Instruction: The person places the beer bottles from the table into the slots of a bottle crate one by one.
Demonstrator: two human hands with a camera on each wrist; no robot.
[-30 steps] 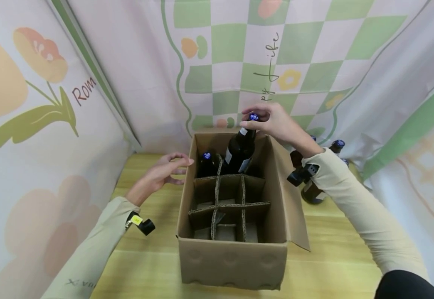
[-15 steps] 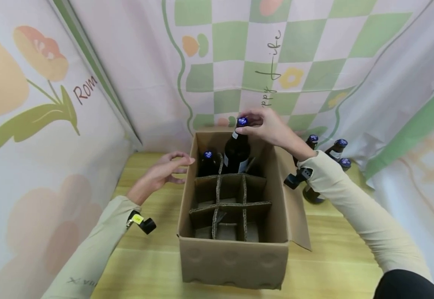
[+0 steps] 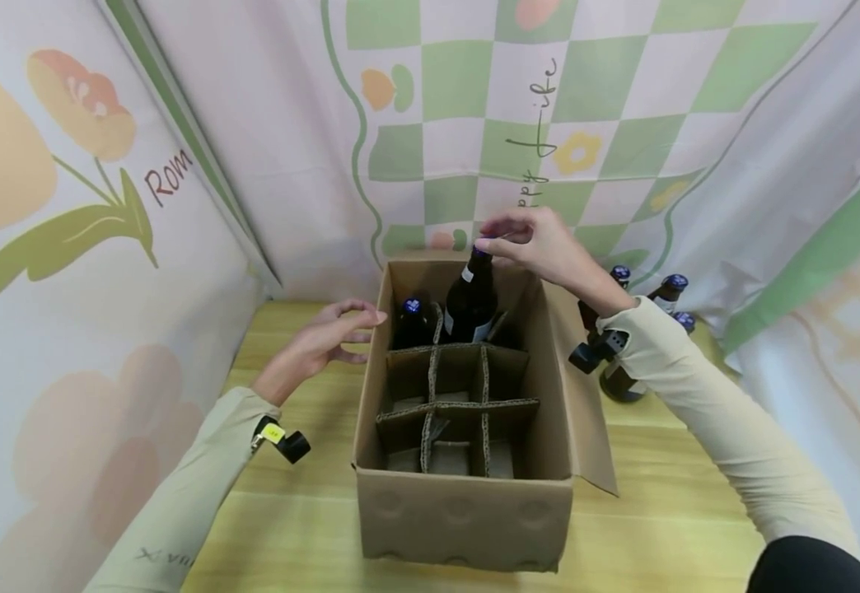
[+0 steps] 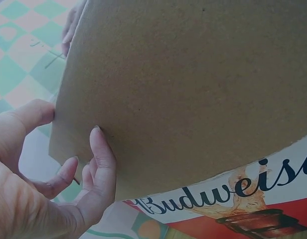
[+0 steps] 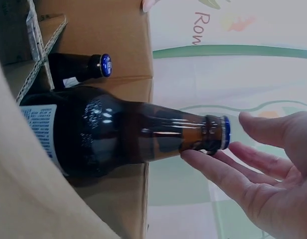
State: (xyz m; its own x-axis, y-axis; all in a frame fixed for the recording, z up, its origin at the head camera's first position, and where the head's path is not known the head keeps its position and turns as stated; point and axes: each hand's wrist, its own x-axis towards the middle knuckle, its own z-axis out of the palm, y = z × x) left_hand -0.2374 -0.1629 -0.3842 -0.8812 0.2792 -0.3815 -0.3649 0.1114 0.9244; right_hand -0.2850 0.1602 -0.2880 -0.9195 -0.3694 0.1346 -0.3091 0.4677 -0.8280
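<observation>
A dark bottle (image 3: 470, 301) with a blue cap stands, leaning slightly, in the back middle compartment of the cardboard box (image 3: 463, 515). My right hand (image 3: 549, 247) is at its top; in the right wrist view one fingertip of the hand (image 5: 273, 174) touches the neck of the bottle (image 5: 128, 132), while the thumb is apart from the cap. A second bottle (image 3: 411, 325) sits in the back left compartment. My left hand (image 3: 319, 338), fingers loosely spread, touches the box's left side; the left wrist view shows the hand (image 4: 59, 184) against the cardboard (image 4: 183, 89).
Several blue-capped bottles (image 3: 623, 383) stand on the wooden table (image 3: 660, 494) right of the box, partly behind my right forearm. The box's right flap (image 3: 593, 420) hangs outward. Dividers (image 3: 460, 405) split the box's inside. Patterned curtains (image 3: 311, 165) hang behind and at the sides.
The bottle has moved left and lower into its compartment. My right hand went left with it, then back slightly up and right, its thumb loosening from the neck. My left hand has stayed.
</observation>
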